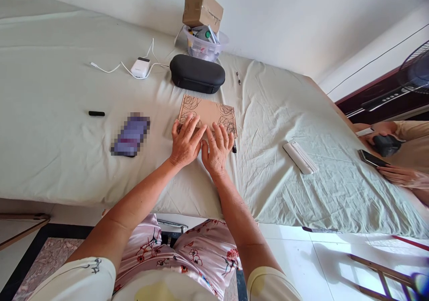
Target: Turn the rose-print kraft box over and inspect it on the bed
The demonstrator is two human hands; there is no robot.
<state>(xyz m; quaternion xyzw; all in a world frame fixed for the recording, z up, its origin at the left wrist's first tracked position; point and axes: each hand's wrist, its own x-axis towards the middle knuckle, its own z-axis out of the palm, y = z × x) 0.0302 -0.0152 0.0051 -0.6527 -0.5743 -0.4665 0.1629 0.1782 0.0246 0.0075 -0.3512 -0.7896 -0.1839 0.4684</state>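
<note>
A flat brown cardboard box (pixel 206 108) with black scribbled circles at its corners lies in front of me on the cloth. My left hand (pixel 187 142) rests palm down over its near left part, fingers stretched and slightly spread. Beside it, my right hand (pixel 217 151) lies the same way over the near right part. Both thumbs and index fingers come close together at the middle of the near edge, which the hands partly hide. A dark pen-like tip (pixel 234 147) sticks out just right of my right fingers; the rest of it is hidden.
Behind the box sit a black hard case (pixel 197 74), a pen (pixel 238 78) and a plastic basket (pixel 208 50) topped by a carton (pixel 203 10). Leftward are a phone (pixel 130 135), black stick (pixel 97 113) and white power bank (pixel 140 67); rightward, a white case (pixel 300 157) and another person's hands (pixel 402 175).
</note>
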